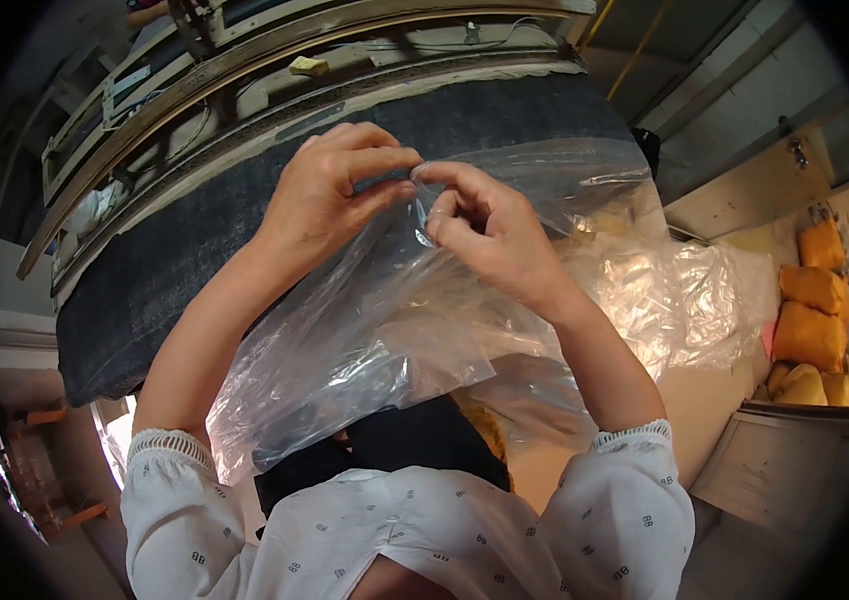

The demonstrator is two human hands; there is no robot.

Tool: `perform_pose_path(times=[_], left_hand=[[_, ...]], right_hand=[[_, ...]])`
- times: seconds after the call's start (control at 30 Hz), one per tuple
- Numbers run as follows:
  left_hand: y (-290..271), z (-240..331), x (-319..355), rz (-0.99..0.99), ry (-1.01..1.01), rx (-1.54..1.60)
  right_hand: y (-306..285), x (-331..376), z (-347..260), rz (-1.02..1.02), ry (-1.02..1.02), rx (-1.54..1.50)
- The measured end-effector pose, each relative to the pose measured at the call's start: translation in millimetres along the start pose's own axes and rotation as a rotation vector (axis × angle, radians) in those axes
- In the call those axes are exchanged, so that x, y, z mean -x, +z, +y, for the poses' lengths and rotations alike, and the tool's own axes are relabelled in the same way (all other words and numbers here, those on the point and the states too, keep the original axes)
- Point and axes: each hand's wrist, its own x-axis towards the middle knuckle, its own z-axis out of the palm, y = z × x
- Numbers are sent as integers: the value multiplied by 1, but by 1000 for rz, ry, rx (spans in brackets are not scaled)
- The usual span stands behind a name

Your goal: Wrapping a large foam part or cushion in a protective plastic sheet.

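A large clear plastic sheet or bag [344,330] hangs from my two hands and spreads toward my lap. Its raised edge is pinched between the thumb and fingers of my left hand [339,185]. Close beside it, my right hand [484,220] grips the same edge with curled fingers. The fingertips of both hands almost meet, and the plastic bunches into folds below them. Whether the piece is one layer or two, I cannot tell.
Beneath my hands lies a dark cloth-covered bench [174,270]. Behind it runs a wooden frame with rails [274,45], where a small yellow sponge-like block [308,66] rests. More crumpled clear plastic [634,290] lies to the right. Several orange-yellow bundles [809,335] are stacked at far right.
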Motion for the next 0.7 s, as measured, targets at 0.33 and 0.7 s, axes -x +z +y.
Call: perform_pose_path(times=[0.33, 0.7], left_hand=[[47, 0, 19, 121, -564, 1113], [34, -7, 40, 600, -367, 1292]], right_hand=[[-51, -4, -15, -182, 320, -160], [-25, 2, -18, -204, -214, 585]])
